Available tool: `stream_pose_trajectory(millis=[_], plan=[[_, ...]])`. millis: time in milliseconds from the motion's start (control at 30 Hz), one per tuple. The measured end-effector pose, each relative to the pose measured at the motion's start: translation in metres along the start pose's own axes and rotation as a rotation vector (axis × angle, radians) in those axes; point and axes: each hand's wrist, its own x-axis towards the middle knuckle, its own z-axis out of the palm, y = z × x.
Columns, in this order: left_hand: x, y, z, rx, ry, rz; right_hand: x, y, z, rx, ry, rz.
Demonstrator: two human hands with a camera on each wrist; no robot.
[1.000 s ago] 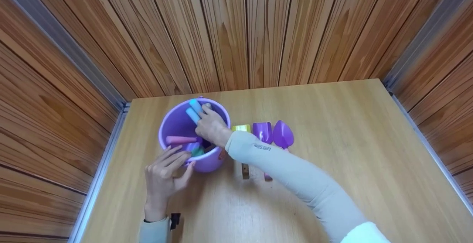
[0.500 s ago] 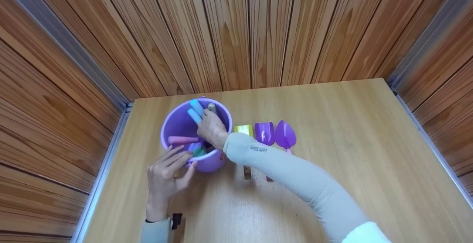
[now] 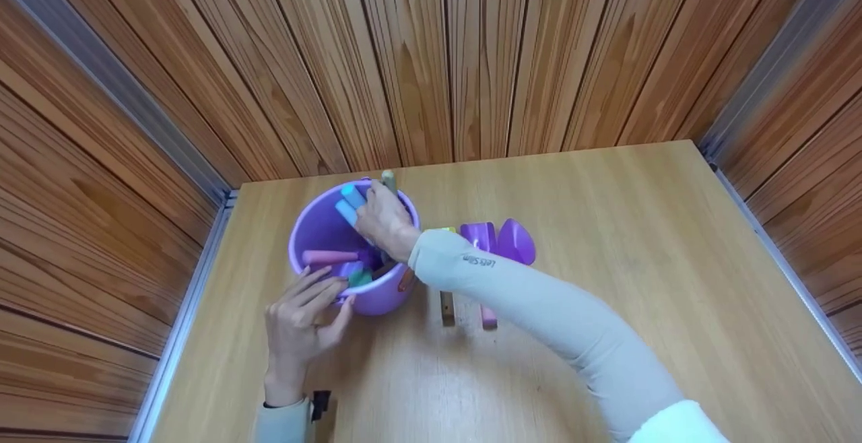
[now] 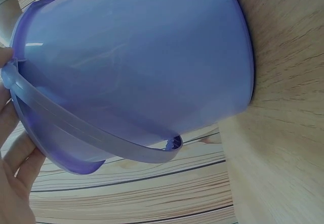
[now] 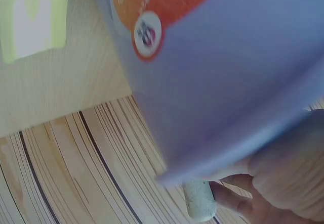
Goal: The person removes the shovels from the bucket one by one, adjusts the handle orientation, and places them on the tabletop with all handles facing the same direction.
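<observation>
The grey handle (image 3: 389,180) has risen; right hand (image 3: 386,217) apparently pinches it, left hand (image 3: 302,312) grips the bucket (image 3: 378,300).

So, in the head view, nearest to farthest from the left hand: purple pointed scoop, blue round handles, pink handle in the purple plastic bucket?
1. Pink handle: inside bucket, left.
2. Blue handles: bucket's far side.
3. Pointed scoop: right of bucket.

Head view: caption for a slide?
Left hand holding a purple bucket, right hand gripping a grey-green handle beside two blue handles.
</observation>
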Motion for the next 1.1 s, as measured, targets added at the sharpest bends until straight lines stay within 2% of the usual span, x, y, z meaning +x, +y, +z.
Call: stream_pose_trajectory(millis=[133,300,500,767,867,933,1100], plan=[[0.001,0.0,0.002,-0.006,0.012,0.009,-0.011,0.012,-0.005,-0.009,0.053,0.026],[0.002,-0.001,0.0,-0.003,0.021,0.025,-0.021,0.03,-0.007,0.021,0.112,0.098],[0.002,-0.001,0.0,-0.015,0.028,0.027,-0.032,0.051,0.004,0.08,0.152,0.143],[-0.001,0.001,0.001,-0.008,0.016,0.007,-0.046,0.074,0.025,0.252,0.236,0.173],[-0.001,0.001,0.001,-0.01,0.004,-0.006,-0.055,0.085,0.034,0.354,0.229,0.152],[-0.001,0.001,0.0,-0.013,0.0,-0.011,-0.062,0.092,0.041,0.463,0.207,0.13],[0.001,0.001,0.0,-0.021,0.005,-0.015,-0.08,0.108,0.066,0.827,0.143,0.093]])
